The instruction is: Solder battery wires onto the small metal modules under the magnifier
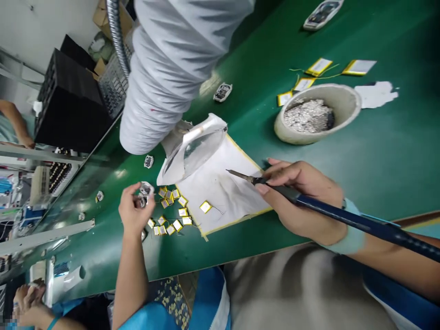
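Observation:
My right hand point(302, 197) grips a soldering iron point(295, 196), its bare tip pointing left over a white sheet point(237, 183) with yellow edges. Between the thumb and fingers of my left hand point(134, 208) is a small white device housing point(146, 190) with dark inner parts. Just right of that hand, several small yellow-edged battery cells point(170, 224) lie loosely on the green bench. One battery cell point(206, 207) with thin wires rests alone on the sheet. A translucent white hood point(206, 142) stands at the sheet's far edge, beneath a wide ribbed duct point(175, 68).
A pale round tub point(282, 130) of silvery bits stands behind my right hand, with larger battery cells point(319, 67) beyond it. More housings point(222, 92) lie on the green bench point(385, 151). Black crates point(72, 101) stand at far left; a co-worker's hands point(30, 298) are at lower left.

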A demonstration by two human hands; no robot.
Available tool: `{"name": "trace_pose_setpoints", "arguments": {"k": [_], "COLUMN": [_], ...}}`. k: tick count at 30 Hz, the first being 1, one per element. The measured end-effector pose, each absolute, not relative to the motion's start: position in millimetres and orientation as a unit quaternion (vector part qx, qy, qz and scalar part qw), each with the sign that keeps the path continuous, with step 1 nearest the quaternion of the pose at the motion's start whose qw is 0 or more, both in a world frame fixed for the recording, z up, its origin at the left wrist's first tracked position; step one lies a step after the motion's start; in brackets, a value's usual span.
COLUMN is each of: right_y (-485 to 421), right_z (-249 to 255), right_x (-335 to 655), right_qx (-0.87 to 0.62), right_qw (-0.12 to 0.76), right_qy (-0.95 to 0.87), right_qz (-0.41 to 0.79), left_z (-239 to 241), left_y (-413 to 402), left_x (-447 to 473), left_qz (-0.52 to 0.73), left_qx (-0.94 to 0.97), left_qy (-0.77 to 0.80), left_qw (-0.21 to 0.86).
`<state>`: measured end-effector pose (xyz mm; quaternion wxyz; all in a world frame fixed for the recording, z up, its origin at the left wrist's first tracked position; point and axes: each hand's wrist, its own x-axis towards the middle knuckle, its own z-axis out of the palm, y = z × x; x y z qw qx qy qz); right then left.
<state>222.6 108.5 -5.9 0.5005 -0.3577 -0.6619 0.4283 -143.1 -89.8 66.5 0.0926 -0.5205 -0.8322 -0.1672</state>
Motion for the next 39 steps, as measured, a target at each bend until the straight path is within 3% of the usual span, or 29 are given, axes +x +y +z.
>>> {"name": "trace_pose_setpoints", "arguments": {"k": [4, 7, 13, 17, 21, 26, 31, 34, 39], "right_y": [106, 105, 109, 110, 116, 151, 162, 148, 127], "right_z": [-11, -15, -20, -8, 13, 1, -21, -9, 21], "right_x": [221, 219, 213, 211, 235, 286, 305, 293, 280], "right_qx": [-0.386, -0.399, -0.408, -0.379, -0.352, -0.320, -0.430, -0.401, -0.361], "right_qw": [0.485, 0.483, 0.487, 0.518, 0.496, 0.632, 0.540, 0.550, 0.493], "right_qy": [-0.665, -0.673, -0.677, -0.666, -0.690, -0.642, -0.662, -0.653, -0.697], "right_qz": [0.417, 0.393, 0.371, 0.381, 0.392, 0.292, 0.292, 0.332, 0.375], "left_z": [66, 64, 59, 65, 68, 56, 51, 40, 35], "left_y": [-91, -65, 2, 16, -10, -69, -67, -29, 10], "left_x": [-227, -250, -248, -243, -217, -158, -51, -4, 14], "left_qz": [-0.066, -0.046, -0.002, -0.002, -0.040, -0.192, -0.195, -0.158, -0.145], "left_qx": [-0.383, -0.432, -0.564, -0.536, -0.514, -0.544, -0.674, -0.717, -0.717], "left_qy": [-0.917, -0.899, -0.818, -0.839, -0.856, -0.815, -0.712, -0.679, -0.679], "left_qw": [0.094, 0.059, -0.109, -0.088, -0.032, 0.043, -0.020, -0.026, -0.051]}}
